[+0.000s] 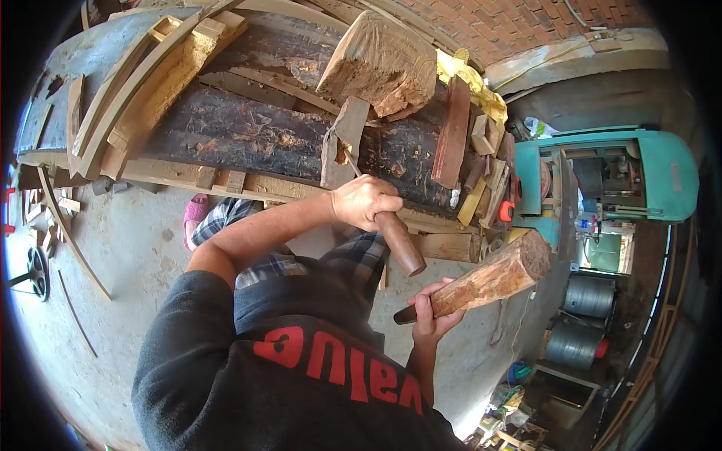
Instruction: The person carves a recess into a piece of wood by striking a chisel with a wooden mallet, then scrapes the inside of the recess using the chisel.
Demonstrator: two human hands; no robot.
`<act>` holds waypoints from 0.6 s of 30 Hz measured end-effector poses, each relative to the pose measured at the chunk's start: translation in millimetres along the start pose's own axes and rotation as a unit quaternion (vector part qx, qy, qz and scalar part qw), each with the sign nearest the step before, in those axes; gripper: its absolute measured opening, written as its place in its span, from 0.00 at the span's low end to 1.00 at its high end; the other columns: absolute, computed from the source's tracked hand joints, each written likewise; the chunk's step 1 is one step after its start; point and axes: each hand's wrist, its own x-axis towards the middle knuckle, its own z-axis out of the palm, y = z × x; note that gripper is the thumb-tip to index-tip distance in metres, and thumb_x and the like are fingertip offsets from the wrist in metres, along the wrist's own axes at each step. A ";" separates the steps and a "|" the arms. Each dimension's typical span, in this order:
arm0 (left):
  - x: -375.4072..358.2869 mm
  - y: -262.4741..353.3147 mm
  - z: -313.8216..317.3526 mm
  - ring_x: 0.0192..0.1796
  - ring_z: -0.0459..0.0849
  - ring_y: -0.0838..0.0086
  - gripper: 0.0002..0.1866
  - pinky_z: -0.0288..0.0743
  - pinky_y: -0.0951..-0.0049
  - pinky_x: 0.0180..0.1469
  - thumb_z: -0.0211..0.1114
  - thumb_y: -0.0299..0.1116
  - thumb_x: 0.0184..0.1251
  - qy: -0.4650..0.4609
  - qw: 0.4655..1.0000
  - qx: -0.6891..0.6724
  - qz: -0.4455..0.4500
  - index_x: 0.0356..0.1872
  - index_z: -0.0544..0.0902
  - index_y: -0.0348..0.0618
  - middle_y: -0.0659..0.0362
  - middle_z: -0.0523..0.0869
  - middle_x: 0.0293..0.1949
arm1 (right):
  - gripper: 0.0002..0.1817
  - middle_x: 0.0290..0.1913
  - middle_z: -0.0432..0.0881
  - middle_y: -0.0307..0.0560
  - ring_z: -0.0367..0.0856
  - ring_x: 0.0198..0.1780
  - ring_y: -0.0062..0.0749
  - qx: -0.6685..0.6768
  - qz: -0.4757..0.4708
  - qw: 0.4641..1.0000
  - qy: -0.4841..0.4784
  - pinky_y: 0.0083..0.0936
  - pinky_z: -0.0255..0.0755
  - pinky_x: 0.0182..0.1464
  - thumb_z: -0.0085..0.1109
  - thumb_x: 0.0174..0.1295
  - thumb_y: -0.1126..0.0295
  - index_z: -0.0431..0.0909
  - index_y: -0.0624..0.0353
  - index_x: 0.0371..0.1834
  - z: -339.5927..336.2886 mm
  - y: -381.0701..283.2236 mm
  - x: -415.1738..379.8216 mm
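Note:
My left hand point(366, 202) is closed around a chisel point(400, 244) with a thick brown wooden handle. Its thin blade points into a hole in a small flat wood piece point(347, 124), which lies across a dark log point(248, 131). To the right, my right hand point(432, 312) grips the narrow dark handle of a rough wooden mallet point(492, 276). The mallet's thick head is raised to the right of the chisel handle, apart from it. Beyond the wood piece stands a large cut wood block point(383, 64).
Curved wood strips point(135, 83) lie at the left end of the logs. A reddish wood piece point(453, 135), a red tape measure point(508, 211) and offcuts are at the right. Farther right stands a teal machine point(665, 173). One pink slipper point(195, 218) shows below the bench.

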 end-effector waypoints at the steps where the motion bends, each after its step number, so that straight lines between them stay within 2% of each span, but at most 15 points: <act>1: 1.2 2.5 0.7 0.28 0.79 0.52 0.15 0.72 0.56 0.27 0.69 0.32 0.41 -0.019 1.000 0.018 0.012 0.27 0.71 0.45 0.54 0.76 0.23 | 0.27 0.28 0.75 0.45 0.75 0.25 0.27 0.020 0.034 0.999 0.015 0.23 0.72 0.34 0.63 0.57 0.71 0.58 0.68 0.55 4.6 -7.1 1.2; 2: 1.0 5.3 0.4 0.27 0.78 0.52 0.15 0.72 0.56 0.27 0.70 0.33 0.42 -0.012 1.000 0.015 0.013 0.28 0.71 0.45 0.54 0.75 0.23 | 0.25 0.27 0.75 0.42 0.74 0.27 0.24 0.040 0.068 0.996 0.031 0.22 0.70 0.38 0.65 0.55 0.71 0.62 0.68 0.50 8.2 -13.1 2.2; 6: 3.2 18.1 -9.8 0.26 0.78 0.52 0.14 0.72 0.56 0.27 0.70 0.32 0.42 -0.002 1.000 -0.015 -0.021 0.27 0.72 0.44 0.54 0.75 0.22 | 0.21 0.27 0.75 0.41 0.74 0.28 0.25 0.067 0.103 0.990 0.062 0.23 0.70 0.38 0.66 0.54 0.72 0.65 0.66 0.46 7.7 -20.3 -4.8; 8: 4.2 21.2 -16.1 0.26 0.78 0.52 0.14 0.71 0.57 0.27 0.71 0.31 0.43 0.022 0.998 -0.041 -0.044 0.25 0.72 0.43 0.53 0.75 0.21 | 0.31 0.28 0.76 0.48 0.76 0.25 0.31 -0.045 -0.027 0.999 -0.007 0.26 0.74 0.34 0.62 0.55 0.71 0.56 0.70 0.58 -4.0 -12.1 -9.4; 9: 4.9 22.0 -18.3 0.26 0.78 0.52 0.14 0.71 0.57 0.27 0.71 0.31 0.43 0.022 0.998 -0.041 -0.046 0.25 0.72 0.43 0.53 0.75 0.21 | 0.31 0.28 0.76 0.48 0.76 0.25 0.31 -0.044 -0.025 0.999 -0.008 0.26 0.74 0.34 0.62 0.55 0.71 0.56 0.70 0.58 -10.9 -9.6 -11.4; 11: 6.5 21.1 -20.7 0.26 0.77 0.52 0.14 0.71 0.58 0.28 0.72 0.32 0.44 0.052 0.994 -0.075 -0.064 0.24 0.72 0.42 0.53 0.75 0.21 | 0.29 0.29 0.77 0.48 0.77 0.29 0.31 -0.085 -0.068 0.984 -0.141 0.29 0.72 0.40 0.63 0.53 0.73 0.62 0.70 0.55 -17.7 -12.4 -11.8; 12: 7.1 18.4 -21.2 0.26 0.78 0.52 0.16 0.71 0.59 0.28 0.73 0.34 0.45 0.061 0.993 -0.074 -0.061 0.26 0.72 0.43 0.54 0.75 0.21 | 0.24 0.29 0.77 0.45 0.77 0.32 0.30 -0.178 -0.021 0.967 -0.182 0.30 0.70 0.47 0.66 0.50 0.74 0.68 0.67 0.49 -18.1 -13.7 -14.5; 13: 8.2 15.7 -21.6 0.26 0.78 0.52 0.16 0.71 0.59 0.28 0.73 0.34 0.45 0.060 0.993 -0.077 -0.062 0.26 0.72 0.43 0.54 0.75 0.21 | 0.24 0.29 0.77 0.45 0.77 0.32 0.30 -0.179 -0.019 0.967 -0.181 0.30 0.70 0.47 0.66 0.50 0.74 0.68 0.67 0.49 -6.6 -7.8 -14.8; 15: 10.8 13.3 -21.5 0.26 0.78 0.53 0.18 0.71 0.60 0.29 0.74 0.35 0.44 0.095 0.991 -0.071 -0.061 0.28 0.72 0.43 0.55 0.75 0.21 | 0.20 0.28 0.76 0.42 0.76 0.33 0.29 -0.102 0.094 0.990 -0.005 0.28 0.70 0.50 0.68 0.46 0.76 0.70 0.65 0.42 27.8 9.3 -16.4; 16: 12.7 14.5 -23.7 0.26 0.79 0.53 0.19 0.72 0.60 0.29 0.75 0.36 0.43 0.092 0.990 -0.075 -0.072 0.30 0.72 0.43 0.55 0.76 0.22 | 0.19 0.27 0.75 0.39 0.75 0.33 0.28 -0.096 0.071 0.992 0.044 0.28 0.70 0.51 0.68 0.47 0.74 0.70 0.64 0.40 31.4 4.9 -15.0; 17: 11.8 13.0 -24.6 0.26 0.79 0.53 0.19 0.72 0.60 0.29 0.75 0.36 0.43 0.094 0.990 -0.070 -0.074 0.30 0.72 0.43 0.55 0.76 0.22 | 0.19 0.27 0.75 0.39 0.75 0.33 0.28 -0.093 0.070 0.992 0.039 0.28 0.70 0.51 0.68 0.47 0.74 0.70 0.64 0.40 26.9 4.7 -15.4; 18: 9.4 12.5 -23.1 0.26 0.78 0.53 0.18 0.71 0.60 0.29 0.75 0.36 0.44 0.091 0.991 -0.070 -0.066 0.29 0.72 0.43 0.55 0.76 0.22 | 0.18 0.27 0.76 0.40 0.76 0.32 0.29 -0.120 0.018 0.993 0.003 0.28 0.70 0.50 0.67 0.48 0.74 0.70 0.64 0.39 16.9 2.9 -19.7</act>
